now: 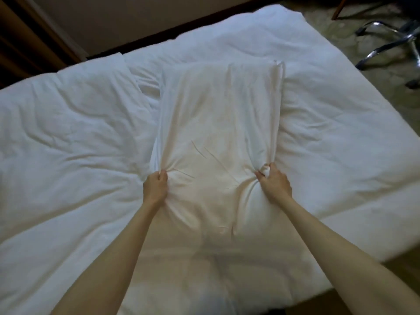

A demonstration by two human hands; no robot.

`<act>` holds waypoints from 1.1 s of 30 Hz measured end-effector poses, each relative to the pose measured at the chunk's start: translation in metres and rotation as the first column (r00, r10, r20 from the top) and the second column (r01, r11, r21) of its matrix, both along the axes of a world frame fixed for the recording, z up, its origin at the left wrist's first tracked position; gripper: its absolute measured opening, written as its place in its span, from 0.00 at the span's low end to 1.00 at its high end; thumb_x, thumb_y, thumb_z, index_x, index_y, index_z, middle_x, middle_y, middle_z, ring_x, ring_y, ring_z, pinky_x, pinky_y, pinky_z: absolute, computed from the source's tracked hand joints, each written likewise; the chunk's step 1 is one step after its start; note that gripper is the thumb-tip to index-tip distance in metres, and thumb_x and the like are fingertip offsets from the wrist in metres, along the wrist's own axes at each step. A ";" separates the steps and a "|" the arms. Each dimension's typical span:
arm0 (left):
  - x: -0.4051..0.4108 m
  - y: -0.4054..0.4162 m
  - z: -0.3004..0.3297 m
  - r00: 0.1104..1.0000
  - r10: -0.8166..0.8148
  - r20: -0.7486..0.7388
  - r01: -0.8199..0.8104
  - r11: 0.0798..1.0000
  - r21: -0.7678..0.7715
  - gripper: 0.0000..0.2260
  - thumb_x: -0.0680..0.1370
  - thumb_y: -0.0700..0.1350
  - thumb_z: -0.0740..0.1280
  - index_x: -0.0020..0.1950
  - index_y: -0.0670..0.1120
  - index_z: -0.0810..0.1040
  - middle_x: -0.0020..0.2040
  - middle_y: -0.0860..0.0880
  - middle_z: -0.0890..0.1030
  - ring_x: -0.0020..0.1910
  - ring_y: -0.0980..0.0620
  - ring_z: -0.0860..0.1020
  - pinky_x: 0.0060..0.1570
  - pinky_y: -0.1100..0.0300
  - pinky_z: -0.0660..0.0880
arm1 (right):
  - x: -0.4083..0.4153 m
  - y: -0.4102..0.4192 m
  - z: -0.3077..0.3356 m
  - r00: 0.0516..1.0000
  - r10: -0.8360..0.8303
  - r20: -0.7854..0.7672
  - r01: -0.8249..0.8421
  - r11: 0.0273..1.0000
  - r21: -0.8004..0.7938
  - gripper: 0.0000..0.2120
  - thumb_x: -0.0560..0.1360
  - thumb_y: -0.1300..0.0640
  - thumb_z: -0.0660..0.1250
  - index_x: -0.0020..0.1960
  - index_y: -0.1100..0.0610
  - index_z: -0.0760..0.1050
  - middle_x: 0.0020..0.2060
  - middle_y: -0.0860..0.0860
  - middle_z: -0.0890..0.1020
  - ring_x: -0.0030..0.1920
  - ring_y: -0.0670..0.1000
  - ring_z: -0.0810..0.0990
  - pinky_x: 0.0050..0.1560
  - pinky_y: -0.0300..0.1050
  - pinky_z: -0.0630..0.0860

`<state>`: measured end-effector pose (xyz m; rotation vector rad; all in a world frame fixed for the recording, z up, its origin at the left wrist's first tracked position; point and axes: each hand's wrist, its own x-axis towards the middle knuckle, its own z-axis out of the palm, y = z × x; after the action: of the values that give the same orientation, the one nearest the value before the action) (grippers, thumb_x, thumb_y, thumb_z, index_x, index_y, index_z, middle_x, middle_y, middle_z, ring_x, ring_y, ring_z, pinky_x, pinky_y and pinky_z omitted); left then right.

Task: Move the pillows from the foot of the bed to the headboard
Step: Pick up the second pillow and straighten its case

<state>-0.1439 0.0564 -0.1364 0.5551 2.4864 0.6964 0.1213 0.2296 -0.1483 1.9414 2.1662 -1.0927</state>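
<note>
Bare forearms reach out from the bottom of the view, and between them lies the pillow [218,137], long and white, stretched lengthwise away from the person on top of the duvet [75,137]. Both hands are clamped on it: the left hand [155,186] has a fistful of the case bunched at the pillow's left edge, and the right hand [273,180] has a matching fistful at the right edge, with creases fanning inward from each grip. The hands sit well apart, roughly level with one another, at the nearer third of the pillow. Gripping both long sides like that looks meant to keep the soft filling from sagging when it is lifted or dragged, I'd say.

Beyond the hands the far end of the pillow rests flat, its open hem turned to the right. Left of the left hand, and further off, a second white shape [91,73] with a squared corner lies on the bed; it may be another pillow, but I cannot tell. A dark board [20,42] rises past it at the far left, possibly the headboard.

To the right of the right hand the bed's edge [354,214] runs diagonally, with carpet beyond and the chrome legs of a chair [395,39] standing well clear. Leftward the duvet is open and unobstructed, so there seems ample room to carry the pillow that way.
</note>
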 end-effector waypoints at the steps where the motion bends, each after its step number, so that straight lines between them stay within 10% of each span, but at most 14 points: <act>1: 0.014 -0.026 0.003 1.000 0.021 0.013 -0.021 1.000 0.016 0.18 0.80 0.46 0.56 0.31 0.42 0.68 0.38 0.34 0.77 0.40 0.40 0.75 0.39 0.52 0.64 | 0.013 -0.025 0.005 1.000 -0.007 0.002 0.007 1.000 -0.022 0.21 0.75 0.42 0.62 0.59 0.57 0.68 0.56 0.62 0.79 0.57 0.64 0.76 0.49 0.53 0.71; 6: 0.045 -0.121 0.026 0.994 0.111 0.026 -0.113 0.990 0.084 0.19 0.79 0.45 0.59 0.28 0.47 0.60 0.27 0.49 0.65 0.33 0.47 0.66 0.34 0.51 0.60 | 0.040 -0.118 0.031 0.998 -0.005 -0.068 0.005 1.000 -0.007 0.16 0.75 0.45 0.63 0.56 0.55 0.69 0.56 0.60 0.80 0.57 0.64 0.76 0.47 0.51 0.68; 14: 0.045 -0.204 0.076 0.974 0.162 -0.158 -0.142 0.981 0.130 0.19 0.79 0.44 0.60 0.29 0.45 0.60 0.33 0.33 0.71 0.36 0.39 0.71 0.36 0.51 0.62 | 0.021 -0.224 0.046 0.977 0.027 -0.212 -0.053 0.992 -0.118 0.24 0.75 0.46 0.63 0.67 0.57 0.68 0.61 0.58 0.78 0.61 0.62 0.75 0.58 0.52 0.72; 21: 0.019 -0.256 0.100 0.967 0.148 -0.209 -0.122 0.984 0.133 0.18 0.79 0.46 0.59 0.30 0.45 0.60 0.28 0.47 0.66 0.33 0.44 0.68 0.34 0.53 0.62 | -0.002 -0.277 0.060 0.947 -0.028 -0.321 -0.037 0.981 -0.193 0.27 0.75 0.45 0.63 0.70 0.54 0.62 0.63 0.55 0.77 0.62 0.61 0.74 0.58 0.53 0.72; 29: -0.020 -0.292 0.055 0.997 -0.026 -0.074 0.021 0.997 -0.071 0.15 0.80 0.49 0.56 0.35 0.45 0.64 0.34 0.46 0.71 0.39 0.43 0.71 0.34 0.54 0.63 | -0.005 -0.302 0.049 0.939 -0.218 -0.265 0.156 0.959 -0.236 0.33 0.69 0.53 0.72 0.69 0.60 0.63 0.64 0.57 0.75 0.62 0.59 0.74 0.55 0.45 0.69; 33: -0.038 -0.287 0.034 0.996 -0.014 0.085 0.023 0.994 -0.105 0.06 0.79 0.43 0.58 0.51 0.42 0.71 0.53 0.40 0.74 0.47 0.43 0.72 0.44 0.51 0.70 | -0.007 -0.289 0.036 0.935 -0.337 -0.109 0.297 0.914 -0.276 0.34 0.70 0.52 0.72 0.69 0.64 0.61 0.67 0.63 0.70 0.65 0.63 0.71 0.64 0.54 0.70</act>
<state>-0.1815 -0.2309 -0.1022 0.4982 2.4200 0.5660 0.1144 -0.0593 -0.1121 2.1973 1.6942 -1.5327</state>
